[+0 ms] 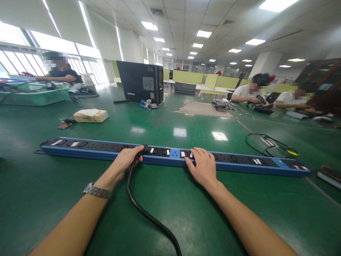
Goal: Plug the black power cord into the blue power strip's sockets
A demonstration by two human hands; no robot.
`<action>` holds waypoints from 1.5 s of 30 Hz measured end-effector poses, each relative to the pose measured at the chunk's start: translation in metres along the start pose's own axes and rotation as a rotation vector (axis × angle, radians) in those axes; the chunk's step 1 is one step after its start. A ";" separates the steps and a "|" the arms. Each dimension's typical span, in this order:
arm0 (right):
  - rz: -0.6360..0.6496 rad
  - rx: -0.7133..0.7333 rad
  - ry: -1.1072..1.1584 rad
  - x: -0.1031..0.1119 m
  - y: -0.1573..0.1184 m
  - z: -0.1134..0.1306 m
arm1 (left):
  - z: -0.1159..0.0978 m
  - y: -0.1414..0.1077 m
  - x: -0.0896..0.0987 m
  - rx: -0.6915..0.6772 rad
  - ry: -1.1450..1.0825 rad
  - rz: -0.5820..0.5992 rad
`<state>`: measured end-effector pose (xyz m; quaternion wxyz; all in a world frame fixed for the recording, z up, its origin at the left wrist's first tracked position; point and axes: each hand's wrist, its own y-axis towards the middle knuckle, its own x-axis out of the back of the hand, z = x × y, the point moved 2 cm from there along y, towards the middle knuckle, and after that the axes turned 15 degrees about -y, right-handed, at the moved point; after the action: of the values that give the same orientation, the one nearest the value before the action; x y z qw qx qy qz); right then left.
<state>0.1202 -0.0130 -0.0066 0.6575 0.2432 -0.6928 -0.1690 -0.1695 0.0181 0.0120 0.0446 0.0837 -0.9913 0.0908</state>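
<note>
A long blue and black power strip [165, 161] lies across the green table in front of me, with sockets along its top and small white labels on several of them. My left hand [129, 158] is closed round the black plug [144, 149] of a thick power cord [149, 215], at a socket left of the strip's middle. How deep the plug sits is hidden by my fingers. From there the cord curves down out of view. Resting on the strip to the right of its light blue socket [174, 153], my right hand [204, 165] has its fingers spread over the top.
Beyond the strip are a tissue pack [92, 116], a black computer case [141, 81], gloves [148, 104] and a green basket [34, 96]. A coiled black cable [266, 142] lies at right, near a dark object [330, 176]. Several people sit around the table.
</note>
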 end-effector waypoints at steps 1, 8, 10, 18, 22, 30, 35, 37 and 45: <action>0.003 0.000 -0.001 0.000 0.000 0.000 | 0.000 0.000 0.000 -0.008 -0.007 -0.003; 0.028 0.033 -0.003 0.000 0.000 -0.003 | 0.006 0.002 0.002 0.100 -0.148 0.127; 0.039 0.044 0.002 -0.001 0.000 -0.004 | 0.005 0.002 0.003 0.177 -0.205 0.202; 0.033 0.046 0.028 -0.002 -0.002 -0.007 | -0.001 -0.007 0.003 0.275 -0.369 0.362; 0.017 0.032 0.049 -0.003 -0.002 -0.007 | -0.001 -0.008 0.004 0.344 -0.463 0.424; 0.013 0.019 0.102 -0.002 -0.001 -0.009 | 0.003 -0.004 0.005 0.348 -0.525 0.430; -0.016 -0.018 0.110 -0.005 -0.001 -0.010 | 0.003 -0.004 0.005 0.333 -0.540 0.433; -0.023 -0.026 0.104 -0.005 -0.002 -0.010 | 0.002 -0.005 0.006 0.330 -0.563 0.438; -0.024 -0.008 0.129 -0.005 -0.002 -0.011 | -0.019 -0.015 0.001 0.165 -0.887 0.412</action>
<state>0.1313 -0.0110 -0.0111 0.6995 0.2592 -0.6455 -0.1638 -0.1664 0.0073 0.0329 -0.4074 -0.0800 -0.9002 0.1316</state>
